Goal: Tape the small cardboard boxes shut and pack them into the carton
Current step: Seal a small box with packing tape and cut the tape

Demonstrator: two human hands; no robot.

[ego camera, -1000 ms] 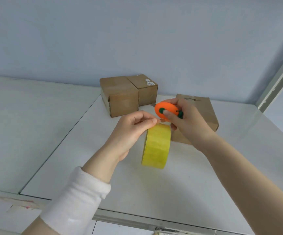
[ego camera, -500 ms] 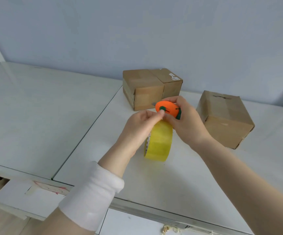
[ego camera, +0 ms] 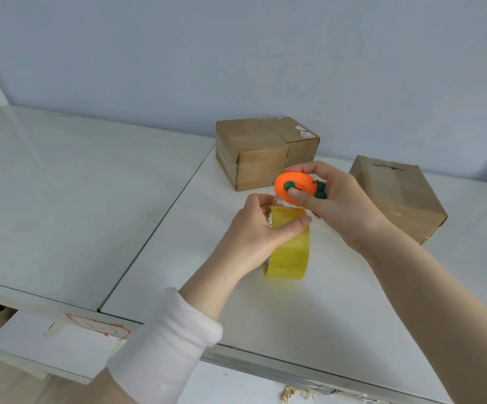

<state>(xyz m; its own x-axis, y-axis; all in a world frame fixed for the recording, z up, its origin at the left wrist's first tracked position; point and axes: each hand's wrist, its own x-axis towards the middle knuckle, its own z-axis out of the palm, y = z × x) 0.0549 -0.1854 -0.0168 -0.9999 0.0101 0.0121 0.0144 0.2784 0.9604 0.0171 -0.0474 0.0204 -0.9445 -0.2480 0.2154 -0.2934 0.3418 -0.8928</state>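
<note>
A roll of yellow packing tape stands on edge on the white table. My left hand grips its top, thumb across the outer face. Just above it my right hand holds an orange carrot-shaped cutter with green parts, thumb pressed on its face. Two small cardboard boxes stand side by side at the back. A third, larger cardboard box stands to the right of my right hand.
A second white table adjoins on the left, with a dark seam between the two. A blue-grey wall stands close behind. A white paper sheet with red marks sticks out below the front edge at lower left.
My left hand has closed further over the top of the tape roll. My right hand with the cutter has lifted slightly away from it. The camera has shifted left.
</note>
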